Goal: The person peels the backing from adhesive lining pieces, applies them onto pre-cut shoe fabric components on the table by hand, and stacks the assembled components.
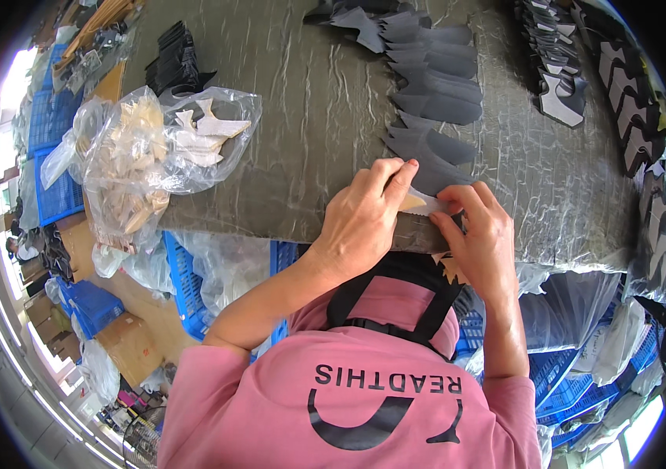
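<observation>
At the table's near edge, my left hand (364,207) is closed, its fingers bent over a small pale cut piece (429,205) with a cream, pointed tip. My right hand (483,227) pinches the other end of that piece between thumb and fingers. Just beyond the fingers lies the nearest dark grey cut piece (433,148), the end of an overlapping row of dark grey pieces (436,74) with pointed ends. Below my right hand, several tan jagged pieces (452,270) show partly; the palm hides what holds them.
A clear plastic bag (227,160) of cream and white cut pieces spreads over the table's left side. Black pieces (173,62) are stacked behind it. At the right lie rows of black-and-white pieces (562,98). Blue crates (184,285) and plastic bags stand below the table edge (270,227).
</observation>
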`<state>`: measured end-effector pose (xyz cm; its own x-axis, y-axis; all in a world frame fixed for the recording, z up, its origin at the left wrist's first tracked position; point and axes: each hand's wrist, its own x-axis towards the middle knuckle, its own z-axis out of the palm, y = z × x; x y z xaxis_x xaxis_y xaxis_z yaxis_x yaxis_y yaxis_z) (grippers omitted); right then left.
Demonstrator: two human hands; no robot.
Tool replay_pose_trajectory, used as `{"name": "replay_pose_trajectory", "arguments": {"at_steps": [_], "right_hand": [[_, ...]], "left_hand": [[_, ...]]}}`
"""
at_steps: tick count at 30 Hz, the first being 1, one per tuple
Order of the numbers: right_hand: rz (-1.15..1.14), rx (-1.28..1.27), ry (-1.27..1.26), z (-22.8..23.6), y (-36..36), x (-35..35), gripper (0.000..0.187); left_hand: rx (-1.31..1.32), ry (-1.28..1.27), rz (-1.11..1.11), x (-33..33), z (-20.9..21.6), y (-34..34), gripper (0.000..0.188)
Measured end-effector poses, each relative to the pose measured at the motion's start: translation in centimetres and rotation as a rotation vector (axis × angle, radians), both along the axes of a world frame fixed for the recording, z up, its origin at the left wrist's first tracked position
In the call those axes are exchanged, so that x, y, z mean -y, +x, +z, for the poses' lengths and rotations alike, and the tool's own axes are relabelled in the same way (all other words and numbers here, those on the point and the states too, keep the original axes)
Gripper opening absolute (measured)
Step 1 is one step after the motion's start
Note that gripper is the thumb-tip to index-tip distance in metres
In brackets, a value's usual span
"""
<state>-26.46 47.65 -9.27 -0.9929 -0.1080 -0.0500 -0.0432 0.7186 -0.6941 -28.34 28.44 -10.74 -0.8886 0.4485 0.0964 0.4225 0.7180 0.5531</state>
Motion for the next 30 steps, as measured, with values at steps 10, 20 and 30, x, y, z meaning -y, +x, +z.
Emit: {"name": "replay_pose_trajectory", "arguments": {"at_steps": [10, 20, 30], "right_hand": [[-0.051, 0.007, -0.02, 0.5, -0.1, -0.2, 0.02], [-0.186, -0.011, -0.154, 2.0, -2.9, -9.2, 0.009], [-0.298, -0.432, 0.089, 1.2, -10.1, -12.7, 0.02]], "left_hand": [[0.728, 1.225, 0.405, 5.5, 1.2, -2.9, 0.045], [1.002, 1.274, 0.242, 5.7, 1.8, 0.4, 0.029], [0.568, 0.657, 0.215, 0.9, 3.3, 0.1, 0.037]]}}
